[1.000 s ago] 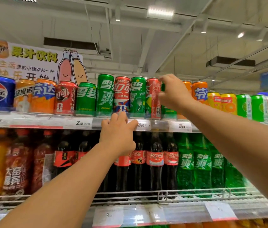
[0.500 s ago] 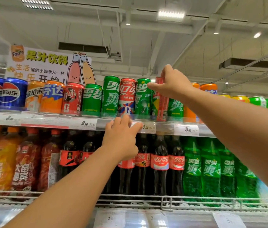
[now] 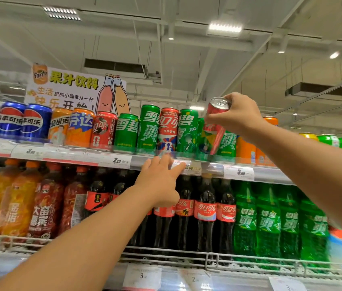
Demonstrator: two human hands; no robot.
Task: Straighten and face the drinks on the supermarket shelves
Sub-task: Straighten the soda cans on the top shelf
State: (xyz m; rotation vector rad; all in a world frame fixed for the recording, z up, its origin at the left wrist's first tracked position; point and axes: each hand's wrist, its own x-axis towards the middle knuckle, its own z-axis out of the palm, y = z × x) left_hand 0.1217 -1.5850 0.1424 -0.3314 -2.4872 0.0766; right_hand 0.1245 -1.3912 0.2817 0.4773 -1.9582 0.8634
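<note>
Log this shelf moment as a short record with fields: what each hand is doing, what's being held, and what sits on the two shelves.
right hand: right hand grips the tall slim red cola can near its top
held can: tilted, lifted off the top shelf edge
left hand: left hand, fingers straight, touching the shelf edge at the price strip
top shelf: upright cans, blue, orange, red, green
lower shelf: dark cola bottles, green soda bottles, orange drink bottles
</note>
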